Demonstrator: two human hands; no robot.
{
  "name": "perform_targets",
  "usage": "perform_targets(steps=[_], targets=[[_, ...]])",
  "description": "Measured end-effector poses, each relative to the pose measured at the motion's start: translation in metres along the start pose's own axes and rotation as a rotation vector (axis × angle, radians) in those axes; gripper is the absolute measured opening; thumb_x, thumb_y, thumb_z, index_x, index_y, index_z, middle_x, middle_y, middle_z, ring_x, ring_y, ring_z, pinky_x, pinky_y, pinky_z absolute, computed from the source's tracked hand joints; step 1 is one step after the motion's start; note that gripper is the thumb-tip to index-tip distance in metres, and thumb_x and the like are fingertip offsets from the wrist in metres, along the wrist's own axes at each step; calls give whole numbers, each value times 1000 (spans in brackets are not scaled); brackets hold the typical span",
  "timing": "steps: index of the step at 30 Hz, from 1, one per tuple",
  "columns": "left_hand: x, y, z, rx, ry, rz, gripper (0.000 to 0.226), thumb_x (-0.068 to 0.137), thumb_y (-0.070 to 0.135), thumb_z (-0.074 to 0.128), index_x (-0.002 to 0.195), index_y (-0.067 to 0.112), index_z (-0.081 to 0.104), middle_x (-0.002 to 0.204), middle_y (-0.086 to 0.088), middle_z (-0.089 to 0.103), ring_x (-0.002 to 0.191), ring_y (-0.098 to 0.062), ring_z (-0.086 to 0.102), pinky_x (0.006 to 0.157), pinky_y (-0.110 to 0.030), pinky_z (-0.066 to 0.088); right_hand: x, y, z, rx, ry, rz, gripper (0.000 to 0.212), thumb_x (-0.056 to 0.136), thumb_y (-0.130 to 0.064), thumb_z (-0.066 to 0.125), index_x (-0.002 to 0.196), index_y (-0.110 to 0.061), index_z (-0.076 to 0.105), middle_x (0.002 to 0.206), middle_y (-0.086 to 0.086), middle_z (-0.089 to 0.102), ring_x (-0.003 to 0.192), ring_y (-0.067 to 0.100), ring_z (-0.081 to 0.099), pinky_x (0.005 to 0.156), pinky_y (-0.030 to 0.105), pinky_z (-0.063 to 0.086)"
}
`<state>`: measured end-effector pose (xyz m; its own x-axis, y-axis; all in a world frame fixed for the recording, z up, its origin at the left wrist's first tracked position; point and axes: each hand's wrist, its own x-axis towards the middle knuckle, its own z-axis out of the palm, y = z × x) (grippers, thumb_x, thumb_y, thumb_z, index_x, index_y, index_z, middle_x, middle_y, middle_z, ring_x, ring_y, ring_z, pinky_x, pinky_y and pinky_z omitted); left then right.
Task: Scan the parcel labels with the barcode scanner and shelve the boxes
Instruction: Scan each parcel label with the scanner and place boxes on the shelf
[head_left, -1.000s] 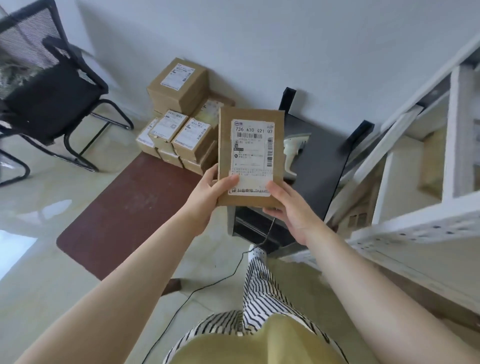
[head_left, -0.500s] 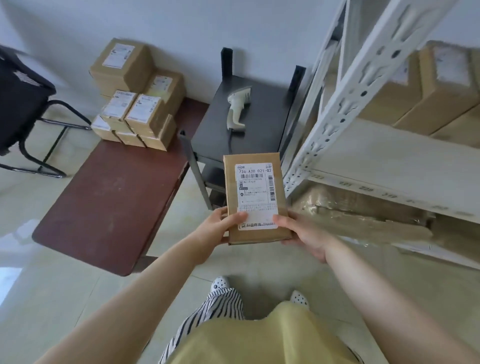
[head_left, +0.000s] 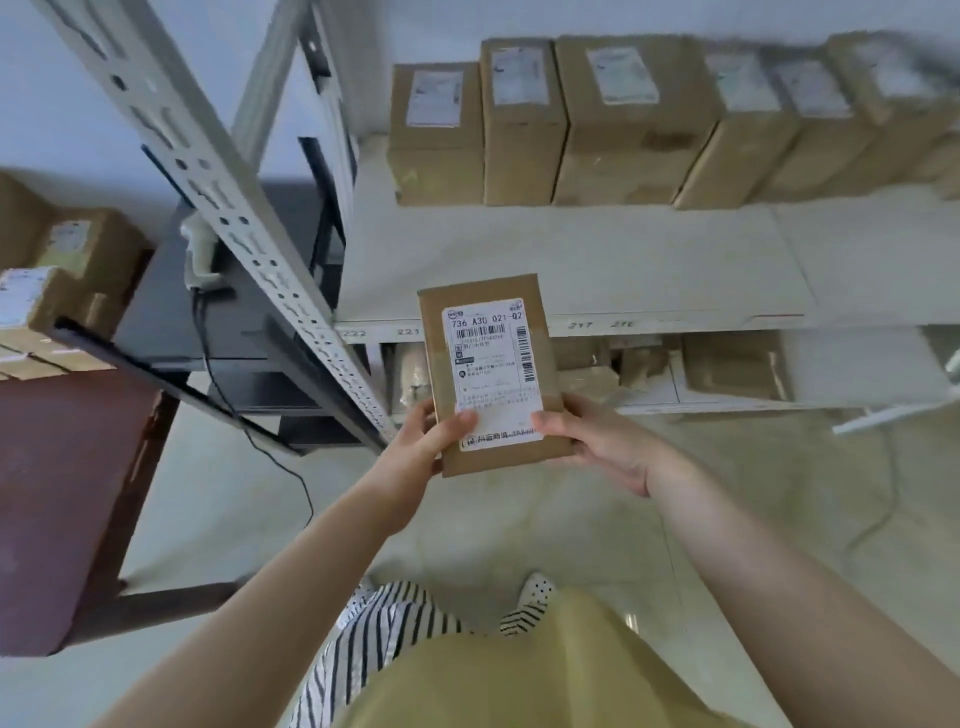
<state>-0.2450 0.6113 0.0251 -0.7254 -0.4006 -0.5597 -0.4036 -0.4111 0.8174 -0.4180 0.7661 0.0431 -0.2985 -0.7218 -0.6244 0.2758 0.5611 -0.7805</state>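
centre of the frame, both hands are holding up the flat parcel (head_left: 491, 374). left hand (head_left: 421, 441) pinches its lower left corner, thumb pressed on the label (head_left: 493, 371), and right hand (head_left: 608, 441) does the same at the lower right, fingers tucked behind.

big change from a second ago: the view has swung off the black stand and now faces the white shelf (head_left: 571, 260) across the upper right. the scanner (head_left: 200, 254) is left lying on that stand at mid left, half hidden by the rack post (head_left: 249, 223). so my guess is scanning's done for this one and it's on to shelving.

parcel itself is thin brown card, upright, label facing the camera, top line reads 736 a30 021-02. a row of shelved boxes (head_left: 623, 119) lines the back, with bare board in front of it.
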Motion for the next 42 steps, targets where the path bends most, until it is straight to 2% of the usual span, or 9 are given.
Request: perform_targets(steps=[4, 8, 13, 17, 21, 26, 33, 37, 42], targets=[[26, 19, 72, 29, -30, 11, 106, 55, 63, 77, 146, 19, 46, 135, 0, 66, 122, -20, 64, 101, -41, 50, -28, 11, -67, 83, 91, -5, 83, 63, -57, 79, 135, -24, 54, 134, -5, 64, 124, 14, 59, 102, 37, 51], [53, 38, 124, 58, -78, -23, 109, 53, 65, 77, 146, 18, 47, 133, 0, 67, 119, -18, 65, 91, -34, 50, -47, 14, -114, 177, 162, -45, 62, 70, -61, 71, 123, -31, 57, 135, -6, 60, 128, 14, 54, 104, 37, 49], [96, 62, 178, 100, -137, -42, 102, 52, 64, 76, 140, 19, 52, 129, -2, 70, 109, -18, 69, 79, -27, 53, -50, 15, -170, 251, 262, -50, 75, 59, -62, 72, 123, -27, 56, 127, -4, 66, 118, 19, 63, 105, 41, 50], [141, 78, 224, 148, -189, -59, 101, 54, 67, 75, 139, 18, 53, 128, -1, 70, 115, -21, 68, 103, -45, 52, -48, 13, -227, 285, 321, -44, 57, 65, -56, 72, 114, -31, 61, 119, -7, 71, 112, 16, 68, 101, 40, 53], [183, 98, 278, 169, -266, -59, 106, 52, 68, 73, 140, 14, 51, 121, -2, 72, 93, -14, 72, 81, -32, 56, -49, 7, -289, 285, 394, -34, 54, 67, -54, 70, 114, -28, 63, 107, -10, 76, 103, 12, 71, 95, 37, 56], [224, 118, 341, 218, -312, -71, 110, 48, 71, 73, 141, 17, 49, 128, 1, 69, 113, -16, 68, 91, -34, 54, -57, 7, -358, 317, 477, -20, 65, 65, -58, 75, 118, -22, 63, 112, -3, 75, 107, 17, 70, 98, 39, 55], [256, 128, 423, 267, -319, -85, 109, 48, 72, 71, 140, 19, 49, 129, 2, 68, 116, -18, 67, 97, -38, 54, -70, 22, -447, 322, 451, -14, 63, 70, -58, 73, 122, -23, 62, 116, -2, 74, 108, 19, 70, 95, 37, 56], [272, 130, 481, 228, -308, -100, 89, 69, 61, 77, 141, 16, 51, 129, 1, 69, 111, -13, 69, 70, -20, 57, -81, 30, -510, 290, 403, 0, 68, 74, -59, 75, 128, -22, 61, 120, -2, 73, 110, 20, 70, 94, 38, 57], [285, 123, 562, 219, -223, -139, 54, 95, 46, 65, 138, 16, 52, 126, 2, 70, 114, -14, 67, 88, -32, 54, -103, 38, -592, 247, 370, 31, 70, 69, -59, 71, 128, -22, 61, 121, -3, 72, 110, 18, 69, 90, 34, 57]])
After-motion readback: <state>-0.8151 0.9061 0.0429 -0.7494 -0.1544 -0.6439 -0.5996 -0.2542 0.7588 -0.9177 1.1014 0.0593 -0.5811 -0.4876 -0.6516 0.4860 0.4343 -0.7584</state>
